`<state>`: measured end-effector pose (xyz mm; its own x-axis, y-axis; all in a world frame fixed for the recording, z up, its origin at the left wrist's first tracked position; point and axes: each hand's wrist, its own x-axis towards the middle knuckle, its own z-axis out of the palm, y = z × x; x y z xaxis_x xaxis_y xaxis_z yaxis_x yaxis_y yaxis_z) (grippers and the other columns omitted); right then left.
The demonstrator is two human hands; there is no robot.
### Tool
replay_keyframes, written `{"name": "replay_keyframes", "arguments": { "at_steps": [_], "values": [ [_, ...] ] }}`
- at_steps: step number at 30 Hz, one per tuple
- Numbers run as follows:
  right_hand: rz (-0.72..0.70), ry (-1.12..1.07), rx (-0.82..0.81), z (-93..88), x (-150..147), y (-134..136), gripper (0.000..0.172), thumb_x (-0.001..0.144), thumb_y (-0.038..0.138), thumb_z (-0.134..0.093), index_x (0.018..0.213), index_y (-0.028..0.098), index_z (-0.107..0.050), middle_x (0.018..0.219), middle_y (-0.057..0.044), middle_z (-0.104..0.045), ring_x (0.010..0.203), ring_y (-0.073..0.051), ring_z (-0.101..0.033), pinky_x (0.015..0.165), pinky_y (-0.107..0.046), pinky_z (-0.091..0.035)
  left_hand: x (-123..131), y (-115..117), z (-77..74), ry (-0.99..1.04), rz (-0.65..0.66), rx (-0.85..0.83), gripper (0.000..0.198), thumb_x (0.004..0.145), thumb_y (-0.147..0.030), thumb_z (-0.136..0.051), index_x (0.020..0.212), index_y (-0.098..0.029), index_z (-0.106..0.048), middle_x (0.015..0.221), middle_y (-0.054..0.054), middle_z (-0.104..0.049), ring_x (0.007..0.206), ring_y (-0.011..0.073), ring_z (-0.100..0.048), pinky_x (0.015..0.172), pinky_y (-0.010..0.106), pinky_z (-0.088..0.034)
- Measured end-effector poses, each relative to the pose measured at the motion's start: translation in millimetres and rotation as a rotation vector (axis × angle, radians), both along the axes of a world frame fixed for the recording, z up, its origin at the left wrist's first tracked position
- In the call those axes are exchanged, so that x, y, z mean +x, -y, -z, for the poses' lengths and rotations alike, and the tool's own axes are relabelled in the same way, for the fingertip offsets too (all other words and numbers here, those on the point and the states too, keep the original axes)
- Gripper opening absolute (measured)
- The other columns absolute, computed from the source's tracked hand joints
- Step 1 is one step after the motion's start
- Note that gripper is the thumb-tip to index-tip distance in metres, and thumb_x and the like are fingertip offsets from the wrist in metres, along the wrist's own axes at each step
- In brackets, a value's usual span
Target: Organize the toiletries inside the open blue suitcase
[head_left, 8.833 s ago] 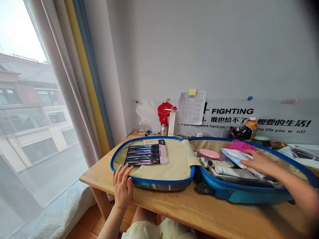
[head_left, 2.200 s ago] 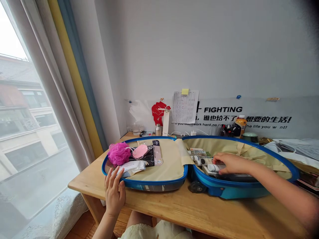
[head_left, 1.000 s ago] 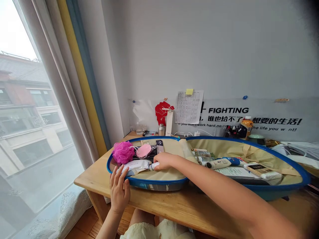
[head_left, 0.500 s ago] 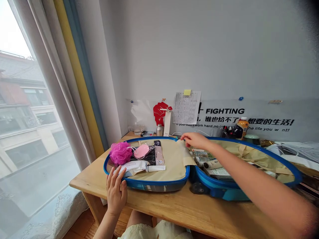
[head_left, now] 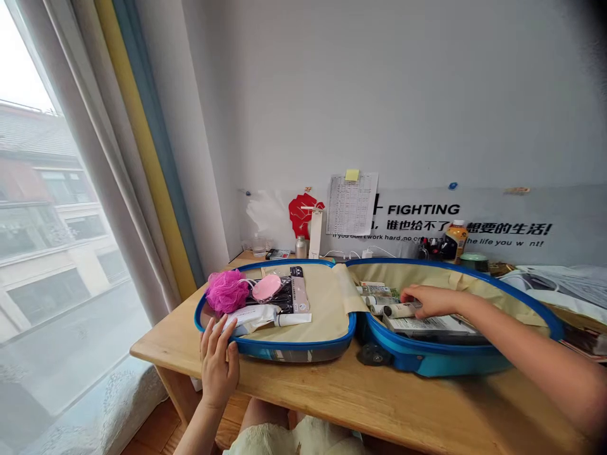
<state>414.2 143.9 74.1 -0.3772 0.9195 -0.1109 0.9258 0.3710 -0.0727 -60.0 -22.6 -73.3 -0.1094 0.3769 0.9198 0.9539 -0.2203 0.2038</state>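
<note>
An open blue suitcase (head_left: 294,349) lies spread on the table. My left hand (head_left: 219,366) rests on the near rim of its left half, fingers stretched out, holding nothing. Close by in that half are a pink mesh bath sponge (head_left: 227,291), a white soft pack (head_left: 251,318), a white tube (head_left: 293,319), a round pink item (head_left: 267,288) and a flat dark-and-pink package (head_left: 298,291). My right hand (head_left: 434,300) reaches into the right half, its bent fingers closed about a cream bottle (head_left: 399,311) with a dark cap. Its fingertips are partly hidden. Other small bottles (head_left: 379,301) lie alongside.
A flat white box (head_left: 429,325) lies under my right hand. Behind the suitcase stand a metallic bottle (head_left: 301,246), a tall white box (head_left: 315,234) and an orange bottle (head_left: 456,240). Cables and papers (head_left: 554,287) are at the right; a curtain (head_left: 109,158) hangs at the left.
My right hand has moved from the suitcase's hinge flap rightward and down to the bottles in the right half. My left hand stays on the rim.
</note>
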Motion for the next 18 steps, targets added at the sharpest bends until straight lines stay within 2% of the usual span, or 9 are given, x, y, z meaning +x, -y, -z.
{"name": "replay_keyframes", "arguments": {
  "at_steps": [4, 9, 11, 14, 16, 18],
  "values": [
    [0.014, 0.025, -0.082, 5.6, 0.2, -5.4, 0.039, 0.048, 0.020, -0.065, 0.087, 0.023, -0.062, 0.096, -0.008, -0.063, 0.088, -0.026, -0.062, 0.073, -0.033, -0.046, -0.7, -0.5, 0.6, -0.001, 0.004, -0.003, 0.042, 0.095, -0.023, -0.037, 0.136, -0.024, -0.048, 0.136, 0.010, -0.053, 0.141, 0.0266, -0.031, 0.116, 0.051, -0.024],
    [0.029, -0.009, -0.111, 4.4, 2.6, -2.3, 0.033, 0.047, 0.020, -0.067, 0.079, 0.023, -0.058, 0.090, -0.007, -0.064, 0.082, -0.026, -0.060, 0.070, -0.034, -0.045, -0.5, -0.3, 1.2, 0.011, 0.009, 0.002, 0.041, 0.095, -0.023, -0.037, 0.134, -0.023, -0.050, 0.135, 0.010, -0.053, 0.141, 0.0261, -0.031, 0.116, 0.050, -0.024],
    [0.028, -0.048, -0.107, -2.3, 4.3, 1.5, 0.031, 0.050, 0.021, -0.067, 0.080, 0.022, -0.058, 0.088, -0.008, -0.065, 0.081, -0.026, -0.061, 0.070, -0.035, -0.045, -0.3, -0.1, 1.6, 0.016, 0.007, -0.003, 0.040, 0.096, -0.024, -0.037, 0.134, -0.023, -0.050, 0.135, 0.010, -0.053, 0.141, 0.0262, -0.031, 0.116, 0.050, -0.024],
    [0.007, -0.135, -0.076, -19.2, -2.1, 8.7, 0.029, 0.064, 0.031, -0.064, 0.091, 0.020, -0.061, 0.094, -0.013, -0.067, 0.084, -0.025, -0.062, 0.074, -0.034, -0.045, -0.1, 0.0, 1.6, 0.026, 0.002, -0.014, 0.040, 0.096, -0.025, -0.037, 0.133, -0.023, -0.051, 0.136, 0.010, -0.053, 0.141, 0.0264, -0.031, 0.116, 0.051, -0.024],
    [-0.035, -0.204, -0.043, -32.3, -18.8, 15.5, 0.035, 0.074, 0.039, -0.056, 0.103, 0.019, -0.061, 0.103, -0.015, -0.067, 0.091, -0.024, -0.062, 0.078, -0.032, -0.046, 0.0, 0.0, 1.3, 0.029, 0.003, -0.016, 0.040, 0.096, -0.024, -0.037, 0.133, -0.023, -0.051, 0.135, 0.010, -0.053, 0.141, 0.0262, -0.031, 0.116, 0.051, -0.023],
    [-0.107, -0.254, -0.014, -43.3, -46.9, 24.9, 0.042, 0.077, 0.044, -0.053, 0.111, 0.019, -0.061, 0.110, -0.014, -0.066, 0.097, -0.023, -0.062, 0.083, -0.030, -0.046, 0.0, 0.0, 1.0, 0.024, 0.002, -0.013, 0.040, 0.096, -0.023, -0.037, 0.133, -0.023, -0.050, 0.135, 0.011, -0.053, 0.142, 0.0261, -0.030, 0.116, 0.051, -0.024]
  ]
}}
